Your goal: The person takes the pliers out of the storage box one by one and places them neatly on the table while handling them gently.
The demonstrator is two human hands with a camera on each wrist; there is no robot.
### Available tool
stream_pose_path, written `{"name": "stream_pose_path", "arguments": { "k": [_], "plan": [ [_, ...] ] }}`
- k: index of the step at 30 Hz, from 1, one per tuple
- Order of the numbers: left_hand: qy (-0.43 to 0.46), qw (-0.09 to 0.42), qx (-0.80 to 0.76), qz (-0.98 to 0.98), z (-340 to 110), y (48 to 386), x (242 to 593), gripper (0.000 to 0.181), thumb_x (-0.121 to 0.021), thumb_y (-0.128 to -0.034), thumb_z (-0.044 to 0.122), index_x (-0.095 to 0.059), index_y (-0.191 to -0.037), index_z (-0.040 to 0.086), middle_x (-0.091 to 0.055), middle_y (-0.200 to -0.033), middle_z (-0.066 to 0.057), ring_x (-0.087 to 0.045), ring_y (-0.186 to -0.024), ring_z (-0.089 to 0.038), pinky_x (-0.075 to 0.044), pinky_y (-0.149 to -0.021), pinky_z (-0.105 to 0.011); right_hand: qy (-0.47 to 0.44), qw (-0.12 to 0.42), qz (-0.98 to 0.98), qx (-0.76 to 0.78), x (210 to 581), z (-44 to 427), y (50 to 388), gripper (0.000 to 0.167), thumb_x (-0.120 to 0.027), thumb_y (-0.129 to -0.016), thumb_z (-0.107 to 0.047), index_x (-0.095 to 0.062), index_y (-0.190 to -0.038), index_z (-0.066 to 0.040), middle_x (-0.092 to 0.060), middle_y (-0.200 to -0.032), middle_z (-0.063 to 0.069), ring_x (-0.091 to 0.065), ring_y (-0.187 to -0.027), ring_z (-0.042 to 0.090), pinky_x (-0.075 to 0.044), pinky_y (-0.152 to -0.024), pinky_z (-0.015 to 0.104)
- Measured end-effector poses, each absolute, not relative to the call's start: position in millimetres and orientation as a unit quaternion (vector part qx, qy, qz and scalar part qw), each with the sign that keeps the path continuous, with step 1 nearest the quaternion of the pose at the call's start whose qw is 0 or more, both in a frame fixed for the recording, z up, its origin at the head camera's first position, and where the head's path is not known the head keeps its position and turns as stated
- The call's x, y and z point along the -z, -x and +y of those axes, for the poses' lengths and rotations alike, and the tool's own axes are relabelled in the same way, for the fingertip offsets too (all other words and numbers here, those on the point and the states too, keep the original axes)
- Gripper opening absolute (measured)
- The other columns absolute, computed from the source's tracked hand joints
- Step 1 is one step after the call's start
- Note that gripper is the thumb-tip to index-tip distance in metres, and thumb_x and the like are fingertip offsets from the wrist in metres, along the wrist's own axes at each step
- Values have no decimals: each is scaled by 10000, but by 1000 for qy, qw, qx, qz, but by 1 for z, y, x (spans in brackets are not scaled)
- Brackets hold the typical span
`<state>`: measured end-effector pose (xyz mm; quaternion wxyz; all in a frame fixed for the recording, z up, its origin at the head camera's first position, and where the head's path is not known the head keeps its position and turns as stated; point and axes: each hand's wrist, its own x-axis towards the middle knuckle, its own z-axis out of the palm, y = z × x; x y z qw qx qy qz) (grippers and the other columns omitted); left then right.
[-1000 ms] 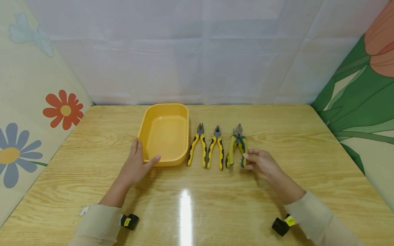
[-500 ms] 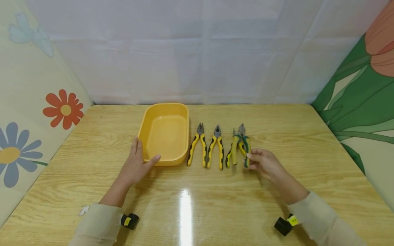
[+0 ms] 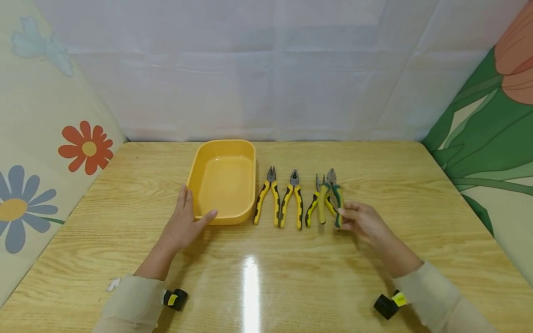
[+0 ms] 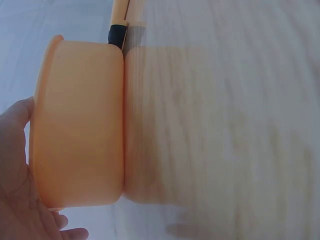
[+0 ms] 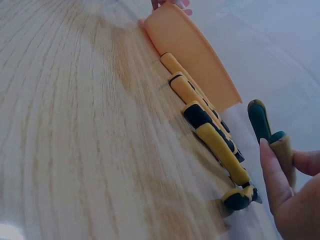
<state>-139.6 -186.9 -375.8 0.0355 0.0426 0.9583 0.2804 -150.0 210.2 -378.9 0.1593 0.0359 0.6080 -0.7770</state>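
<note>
In the head view my left hand (image 3: 183,226) rests at the near left corner of a yellow plastic tray (image 3: 225,189), its thumb along the front rim and its fingers by the left side. My right hand (image 3: 362,222) pinches one handle of a pair of green-and-yellow pliers (image 3: 339,199). These pliers are raised off the table in the right wrist view, and their other handle hangs free. Partly behind them lies a third pair of yellow-and-black pliers (image 3: 310,214) with thin jaws. Two more pairs of yellow-and-black pliers (image 3: 261,201), (image 3: 285,205) lie between it and the tray.
All stands on a wood-grain table (image 3: 291,286). A white sheet (image 3: 270,92) hangs behind the far edge, and flower-printed panels (image 3: 37,138) flank both sides. A small white scrap (image 3: 113,284) lies near the left sleeve. Black wrist cameras (image 3: 386,306) sit under both forearms.
My right hand has moved a little to the right with the green-and-yellow pliers, showing more of the third yellow-and-black pair. The left hand and tray have not moved.
</note>
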Motion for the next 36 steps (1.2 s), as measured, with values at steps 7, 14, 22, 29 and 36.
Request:
{"name": "stream_pose_path", "arguments": {
  "k": [7,14,22,29,36],
  "plan": [
    [-44,34,-278,959,-186,139,375,938,-376,-821,586,90,-1346,-36,199,-1396,-135,-58,-1252,-391,-169,-952,-535,-47,153,630,760,383,216,151,170,-447,-855,42,-514,-742,-67,-504,-672,14,-520,-566,98,-489,-581,234],
    [-43,34,-275,960,-186,139,374,938,-374,-822,586,86,-1345,-41,189,-1397,-148,-73,-1249,-397,-177,-950,-533,-54,147,643,750,384,222,152,166,-447,-857,27,-501,-739,-78,-497,-670,0,-513,-590,88,-476,-565,220],
    [-44,33,-275,960,-186,139,375,943,-379,-818,589,79,-1347,-44,172,-1399,-163,-73,-1249,-398,-176,-950,-535,-65,146,633,757,385,227,152,153,-479,-851,14,-510,-729,-72,-500,-656,4,-511,-581,91,-475,-557,220],
    [-42,33,-278,959,-187,138,376,940,-372,-818,592,82,-1348,-38,184,-1399,-144,-76,-1248,-398,-175,-950,-535,-73,144,624,765,384,232,154,110,-492,-855,3,-501,-758,-49,-499,-655,9,-515,-591,89,-480,-560,229],
    [-42,32,-280,958,-187,139,376,945,-368,-814,600,89,-1348,-30,193,-1398,-136,-78,-1248,-398,-177,-950,-533,-72,142,627,763,387,236,155,164,-463,-859,24,-503,-733,-74,-493,-651,11,-510,-593,86,-483,-563,230]
  ]
}}
